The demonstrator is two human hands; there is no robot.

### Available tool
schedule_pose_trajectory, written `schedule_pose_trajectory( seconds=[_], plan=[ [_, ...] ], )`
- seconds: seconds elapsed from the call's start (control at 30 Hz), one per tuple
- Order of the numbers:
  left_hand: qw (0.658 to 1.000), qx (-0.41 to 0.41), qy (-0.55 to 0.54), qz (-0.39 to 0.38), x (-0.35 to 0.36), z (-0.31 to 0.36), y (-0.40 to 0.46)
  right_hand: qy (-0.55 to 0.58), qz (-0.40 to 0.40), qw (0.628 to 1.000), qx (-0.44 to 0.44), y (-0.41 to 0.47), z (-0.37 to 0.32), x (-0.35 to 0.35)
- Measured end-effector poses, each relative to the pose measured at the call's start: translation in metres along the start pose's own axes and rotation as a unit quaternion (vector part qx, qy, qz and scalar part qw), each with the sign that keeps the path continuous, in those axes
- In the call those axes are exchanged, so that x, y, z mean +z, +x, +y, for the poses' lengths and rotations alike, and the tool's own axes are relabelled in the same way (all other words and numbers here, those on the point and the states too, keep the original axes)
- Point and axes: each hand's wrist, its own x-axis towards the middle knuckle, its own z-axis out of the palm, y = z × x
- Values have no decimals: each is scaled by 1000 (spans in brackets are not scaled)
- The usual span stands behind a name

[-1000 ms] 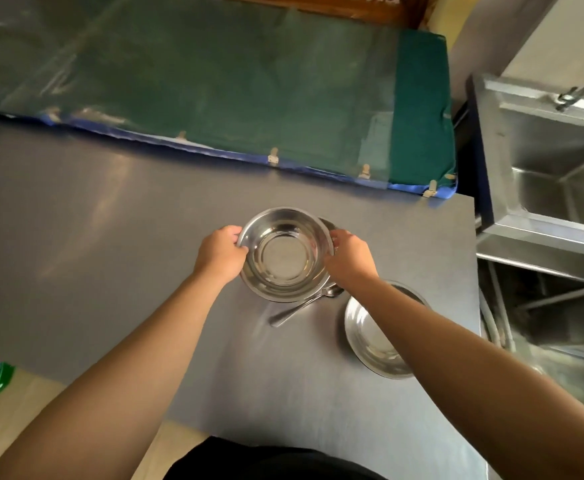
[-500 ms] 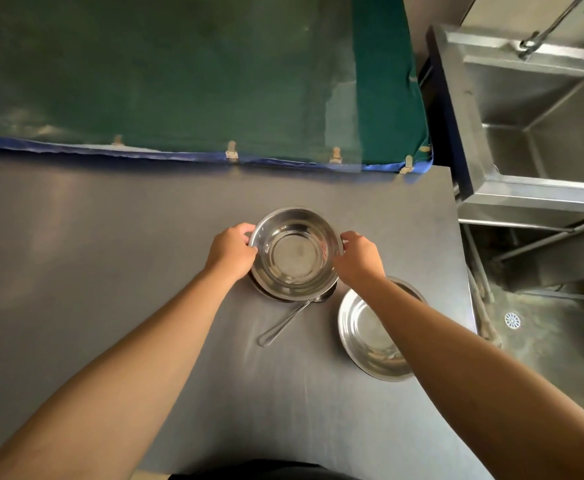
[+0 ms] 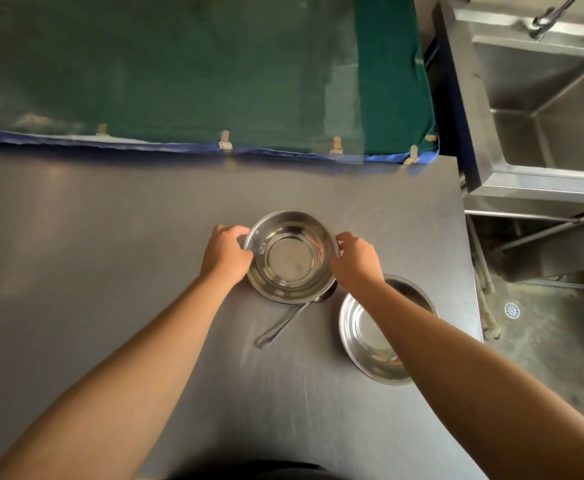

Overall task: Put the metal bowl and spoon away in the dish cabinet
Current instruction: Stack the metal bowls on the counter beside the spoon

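Head view, table: a grey table (image 3: 110, 271) is seen from above, filling most of the picture; its right edge ends beside a steel sink (image 3: 540, 109)
Head view, bowl: a metal bowl (image 3: 291, 256) is seen upright near the middle of the table; its inside is bare and shiny; whether it rests on the surface or is lifted just off it cannot be told
Head view, left hand: the left hand (image 3: 226, 254) is curled against the bowl's left rim, fingers over the edge; the bowl is gripped on that side
Head view, right hand: the right hand (image 3: 356, 258) is closed on the bowl's right rim, thumb and fingers pinching the edge; the bowl is held between both hands
Head view, spoon: a metal spoon (image 3: 290, 320) is laid flat on the table; its head is tucked under the bowl's near edge, its handle pointed toward the person and to the left; it is touched by neither hand
Head view, second bowl: another metal bowl (image 3: 363, 334) is seen to the right of the spoon, near the table's right edge; it is partly covered by the right forearm
Head view, cloth: a green cloth (image 3: 179, 71) with a blue border is spread along the far side of the table
Head view, floor: a round drain (image 3: 512, 310) is set in the floor beyond the table's right edge, below the sink
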Motion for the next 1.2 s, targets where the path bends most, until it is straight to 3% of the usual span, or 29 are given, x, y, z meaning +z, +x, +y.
schedule_pose_trajectory(
  seconds=[0.17, 0.4, 0.6, 0.9, 1.2],
  plan=[
    [1000, -13, -26, -8, 4, -5, -1, -4, -1, 1000, -10, -4, -2, 4],
    [988, -77, -127, -40, 2, -10, -2, 64, -16, 996, 63, -8, -2, 10],
    [984, -84, -155, -32, -10, -12, -11, 94, -13, 994, 61, -13, -1, 10],
    [978, -31, -202, -33, -28, 23, -45, 113, 22, 993, 27, -36, 9, -24],
    [978, 17, -195, -65, 8, 67, -82, 118, 83, 988, 47, -69, 59, -73]
  ],
)
